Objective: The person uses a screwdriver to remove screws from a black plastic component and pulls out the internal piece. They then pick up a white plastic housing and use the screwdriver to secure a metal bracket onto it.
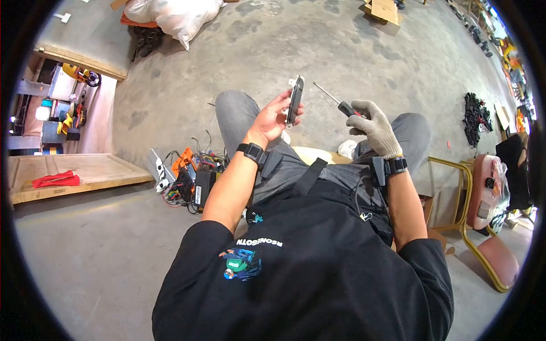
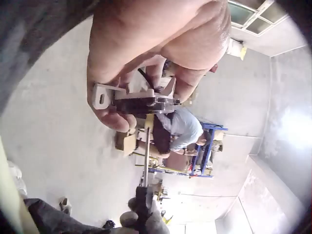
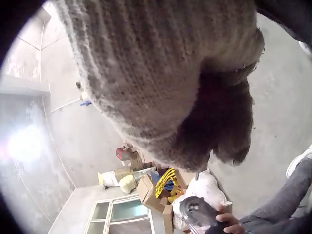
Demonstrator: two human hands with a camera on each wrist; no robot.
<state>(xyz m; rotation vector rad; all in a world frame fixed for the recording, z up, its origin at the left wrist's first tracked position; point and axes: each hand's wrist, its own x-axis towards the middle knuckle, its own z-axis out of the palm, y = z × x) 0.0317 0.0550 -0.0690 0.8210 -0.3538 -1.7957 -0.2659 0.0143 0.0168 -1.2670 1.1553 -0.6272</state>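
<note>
My bare left hand (image 1: 270, 121) grips a slim dark part (image 1: 295, 101) between thumb and fingers, up in front of the left knee. Pale metal tabs sit at its ends; one slotted bracket (image 2: 103, 97) shows in the left wrist view. On my right hand (image 1: 374, 128) is a knitted light glove, and it holds a screwdriver (image 1: 347, 108) with a black and red handle. The thin shaft points up toward the dark part, its tip a short gap away. In the right wrist view the glove hides most of the screwdriver.
Beside the left leg lies a heap of wires and electronics (image 1: 199, 182). A wooden panel (image 1: 96, 170) carrying a red cloth (image 1: 57, 179) is farther left. To the right stands a gold-framed chair (image 1: 469, 227). White bags (image 1: 182, 20) and a cardboard box (image 1: 384, 10) lie ahead.
</note>
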